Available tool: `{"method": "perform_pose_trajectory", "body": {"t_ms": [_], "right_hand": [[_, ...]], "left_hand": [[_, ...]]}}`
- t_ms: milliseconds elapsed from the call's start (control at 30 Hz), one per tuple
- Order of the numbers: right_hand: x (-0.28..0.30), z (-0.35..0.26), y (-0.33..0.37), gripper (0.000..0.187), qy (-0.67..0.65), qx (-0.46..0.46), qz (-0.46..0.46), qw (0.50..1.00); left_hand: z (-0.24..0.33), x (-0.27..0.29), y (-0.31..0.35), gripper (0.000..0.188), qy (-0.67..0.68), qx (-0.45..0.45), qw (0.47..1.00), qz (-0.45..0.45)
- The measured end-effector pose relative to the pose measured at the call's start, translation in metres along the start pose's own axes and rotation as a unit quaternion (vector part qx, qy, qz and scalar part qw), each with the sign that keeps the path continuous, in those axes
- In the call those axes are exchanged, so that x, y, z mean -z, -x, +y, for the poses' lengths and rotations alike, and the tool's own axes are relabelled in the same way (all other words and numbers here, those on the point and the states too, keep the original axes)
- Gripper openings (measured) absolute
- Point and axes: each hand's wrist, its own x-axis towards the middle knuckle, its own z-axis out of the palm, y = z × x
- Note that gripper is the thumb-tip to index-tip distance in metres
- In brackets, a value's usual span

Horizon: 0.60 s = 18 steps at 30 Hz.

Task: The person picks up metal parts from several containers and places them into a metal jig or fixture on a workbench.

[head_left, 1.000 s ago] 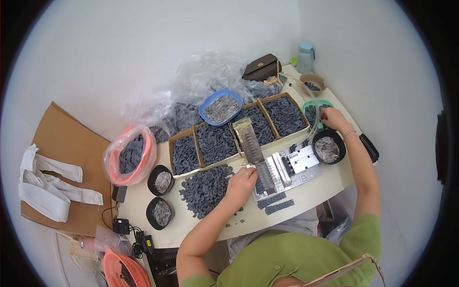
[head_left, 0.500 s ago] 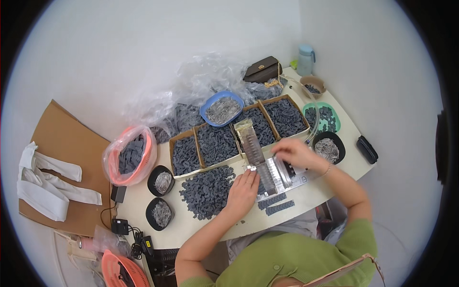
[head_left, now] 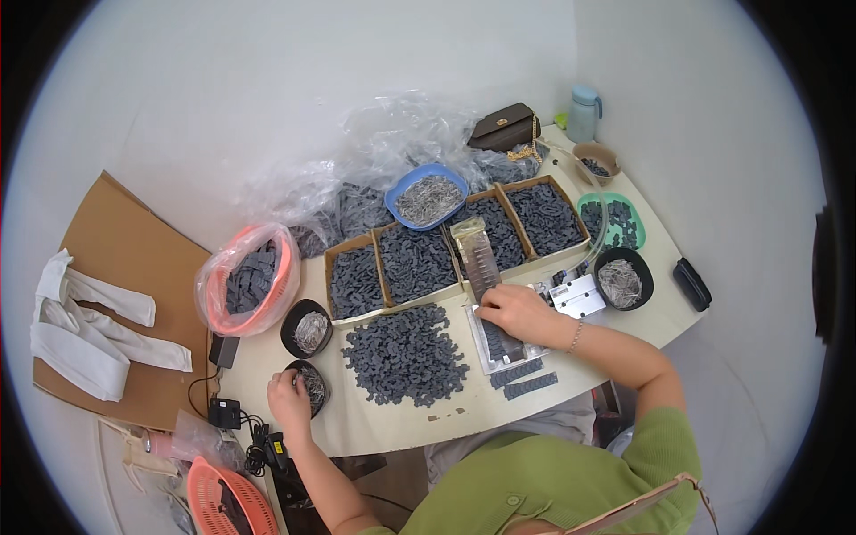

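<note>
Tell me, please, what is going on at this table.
A person in a green top is working with both hands. The left hand is at the lower black bowl of thin metal pieces; whether it holds any is hidden. The right hand is over the metal fixture. A pile of small dark grey parts lies between the hands, and two dark strips lie in front of the fixture.

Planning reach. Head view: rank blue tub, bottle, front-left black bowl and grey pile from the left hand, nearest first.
From the left hand:
1. Front-left black bowl: right at the hand.
2. Grey pile: to its right.
3. Blue tub: farther back, rightward.
4. Bottle: far back right.
</note>
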Motion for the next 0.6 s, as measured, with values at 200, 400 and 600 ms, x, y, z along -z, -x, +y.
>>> {"method": "perform_pose_trajectory", "body": {"t_ms": [200, 400, 600], "right_hand": [[-0.001, -0.008, 0.006, 0.020, 0.061, 0.028, -0.053, 0.996], [0.025, -0.029, 0.015, 0.032, 0.202, 0.065, -0.097, 0.972], [0.047, -0.009, 0.024, 0.034, 0.084, -0.050, -0.065, 0.993]], "left_hand": [[-0.015, -0.003, 0.002, 0.008, 0.005, 0.070, 0.995, -0.076], [-0.021, -0.008, -0.004, 0.009, -0.001, 0.059, 0.995, -0.086], [-0.017, -0.004, -0.001, 0.009, -0.016, 0.033, 0.994, -0.103]]}}
